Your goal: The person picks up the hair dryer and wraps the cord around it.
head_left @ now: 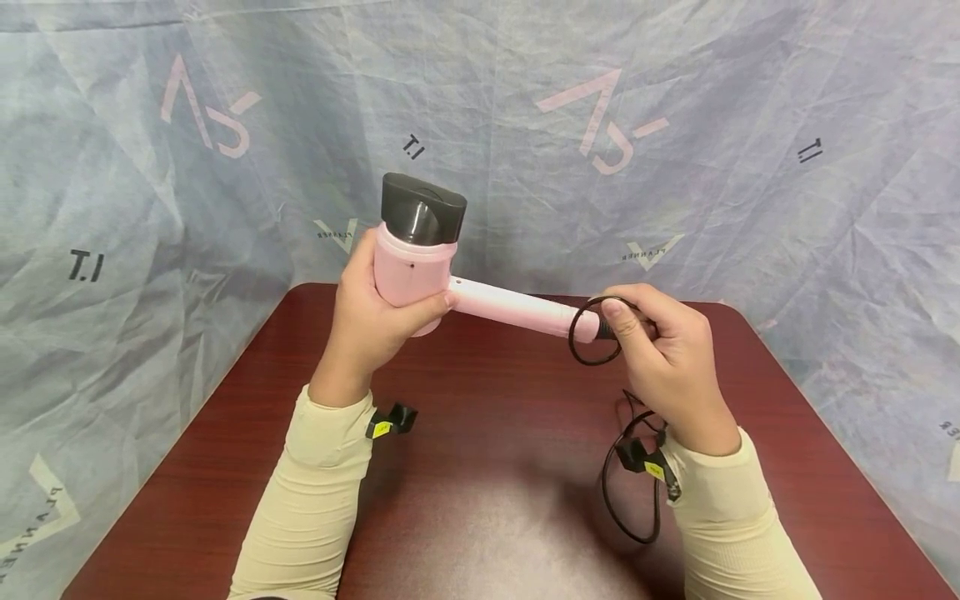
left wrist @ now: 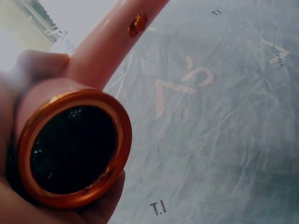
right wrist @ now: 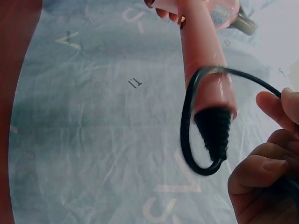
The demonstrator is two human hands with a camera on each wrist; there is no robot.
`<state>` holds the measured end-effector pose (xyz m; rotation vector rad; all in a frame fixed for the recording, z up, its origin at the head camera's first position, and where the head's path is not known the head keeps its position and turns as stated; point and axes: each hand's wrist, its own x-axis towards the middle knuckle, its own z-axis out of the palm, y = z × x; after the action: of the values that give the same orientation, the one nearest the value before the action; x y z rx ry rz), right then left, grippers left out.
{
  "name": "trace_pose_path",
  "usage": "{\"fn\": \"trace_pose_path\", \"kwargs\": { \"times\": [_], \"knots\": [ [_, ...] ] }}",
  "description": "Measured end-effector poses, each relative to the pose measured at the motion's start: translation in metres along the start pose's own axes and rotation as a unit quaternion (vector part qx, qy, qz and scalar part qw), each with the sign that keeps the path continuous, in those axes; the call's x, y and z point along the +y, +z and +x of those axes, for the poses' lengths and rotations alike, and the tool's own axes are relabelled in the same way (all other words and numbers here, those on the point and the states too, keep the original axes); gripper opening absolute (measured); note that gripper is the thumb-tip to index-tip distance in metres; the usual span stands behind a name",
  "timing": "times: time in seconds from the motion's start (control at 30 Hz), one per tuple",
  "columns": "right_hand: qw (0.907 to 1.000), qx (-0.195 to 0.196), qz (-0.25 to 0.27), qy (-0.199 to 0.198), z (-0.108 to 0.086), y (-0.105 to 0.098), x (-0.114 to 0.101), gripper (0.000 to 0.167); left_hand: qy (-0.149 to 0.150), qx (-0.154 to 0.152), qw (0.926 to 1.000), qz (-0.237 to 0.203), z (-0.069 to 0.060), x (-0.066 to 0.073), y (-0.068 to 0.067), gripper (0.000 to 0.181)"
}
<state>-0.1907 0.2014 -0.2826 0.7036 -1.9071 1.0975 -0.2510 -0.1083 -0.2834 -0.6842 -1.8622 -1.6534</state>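
Note:
A pink hair dryer with a black nozzle is held up above the table. My left hand grips its round body, the thumb across the front near the handle. In the left wrist view, the copper-coloured rim of the dryer's rear and a small copper button on the handle show. At the handle's far end, my right hand pinches the black cord. The cord loops beside the handle from a ribbed black sleeve. More cord hangs below the right hand.
A dark red-brown table lies under both hands. Grey printed cloth hangs behind it and along the sides. A small black device with a yellow label is strapped at each wrist, over or beside the pale sleeves.

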Motion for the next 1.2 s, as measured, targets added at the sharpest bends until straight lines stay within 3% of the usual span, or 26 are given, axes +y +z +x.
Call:
{"fn": "trace_pose_path", "kwargs": {
  "times": [0.27,0.5,0.73,0.9,1.2],
  "knots": [
    [0.9999,0.008,0.007,0.013,0.005,-0.006,-0.015,0.012,-0.009,-0.030,0.9992,-0.025,0.000,0.000,-0.001,0.072],
    [0.9992,-0.008,0.029,0.027,0.005,-0.009,-0.009,0.014,-0.006,-0.056,0.9965,-0.062,0.001,0.002,0.000,0.071],
    [0.9965,-0.029,0.037,0.069,0.003,-0.010,-0.005,0.015,-0.003,-0.074,0.9939,-0.082,0.001,0.004,-0.001,0.069],
    [0.9919,-0.050,0.042,0.109,0.002,-0.011,-0.002,0.016,-0.003,-0.080,0.9921,-0.097,0.000,0.005,0.000,0.068],
    [0.9861,-0.084,0.029,0.140,-0.003,-0.006,0.023,0.020,-0.003,-0.066,0.9914,-0.113,0.000,0.006,0.002,0.066]
  ]
}}
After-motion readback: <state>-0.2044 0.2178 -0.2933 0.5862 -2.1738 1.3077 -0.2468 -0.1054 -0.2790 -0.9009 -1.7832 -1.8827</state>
